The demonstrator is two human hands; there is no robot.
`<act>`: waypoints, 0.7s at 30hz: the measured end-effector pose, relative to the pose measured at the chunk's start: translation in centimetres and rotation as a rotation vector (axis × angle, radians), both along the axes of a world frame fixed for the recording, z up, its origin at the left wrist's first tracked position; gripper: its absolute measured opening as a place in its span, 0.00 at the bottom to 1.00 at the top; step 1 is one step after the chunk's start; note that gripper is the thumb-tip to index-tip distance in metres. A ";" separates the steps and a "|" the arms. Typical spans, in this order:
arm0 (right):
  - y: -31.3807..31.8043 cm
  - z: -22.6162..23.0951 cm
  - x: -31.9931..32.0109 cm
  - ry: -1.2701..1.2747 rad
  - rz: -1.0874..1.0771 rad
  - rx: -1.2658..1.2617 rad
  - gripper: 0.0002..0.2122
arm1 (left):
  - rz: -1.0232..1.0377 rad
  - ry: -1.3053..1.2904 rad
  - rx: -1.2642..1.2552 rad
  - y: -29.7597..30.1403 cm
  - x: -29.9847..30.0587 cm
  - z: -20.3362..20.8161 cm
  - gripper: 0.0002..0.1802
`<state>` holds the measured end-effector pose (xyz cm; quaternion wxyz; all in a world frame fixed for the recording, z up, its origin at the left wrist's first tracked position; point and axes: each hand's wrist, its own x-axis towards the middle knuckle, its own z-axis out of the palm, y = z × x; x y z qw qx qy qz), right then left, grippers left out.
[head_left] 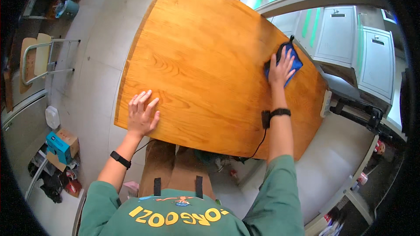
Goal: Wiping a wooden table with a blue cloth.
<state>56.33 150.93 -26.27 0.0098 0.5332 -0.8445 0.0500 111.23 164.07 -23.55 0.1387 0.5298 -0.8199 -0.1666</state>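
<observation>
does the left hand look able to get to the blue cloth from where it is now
Probably yes, with a long stretch. The left hand lies flat near the table's near left edge, while the blue cloth sits far across by the right edge under the right hand. The bare wood between them leaves the way free.

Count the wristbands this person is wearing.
2: one black wristband on the left wrist, near the wooden table's near edge; one black wristband on the right wrist, above the tabletop.

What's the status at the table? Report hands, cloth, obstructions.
Right hand flat, pressing blue cloth near far right edge of wooden table. Left hand open, palm down on near left edge. Nothing else on the tabletop.
</observation>
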 end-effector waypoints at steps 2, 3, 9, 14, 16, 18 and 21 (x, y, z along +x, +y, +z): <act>-3.3 -0.2 -0.5 0.035 -0.050 -0.013 0.34 | 0.000 -0.020 -0.026 -0.3 -0.3 0.0 0.26; -4.0 -0.3 0.0 0.061 -0.005 -0.038 0.34 | 0.002 -0.026 -0.010 -0.4 -0.7 0.0 0.26; 5.4 1.1 17.2 -0.116 0.707 0.006 0.34 | 0.015 -0.006 -0.022 0.0 0.5 -0.1 0.26; 18.5 3.7 21.7 -0.270 0.991 0.216 0.35 | 0.005 -0.013 -0.016 -0.2 -0.3 -0.4 0.25; 21.1 4.4 20.8 -0.285 1.087 0.263 0.34 | 0.015 -0.008 -0.040 -0.1 -0.4 -0.5 0.26; 23.2 4.1 18.6 -0.266 1.144 0.268 0.35 | 0.012 -0.006 -0.040 -0.1 -0.4 -0.7 0.26; 25.3 3.6 12.8 -0.254 1.074 0.308 0.38 | 0.024 -0.001 -0.050 0.0 -0.1 -0.7 0.25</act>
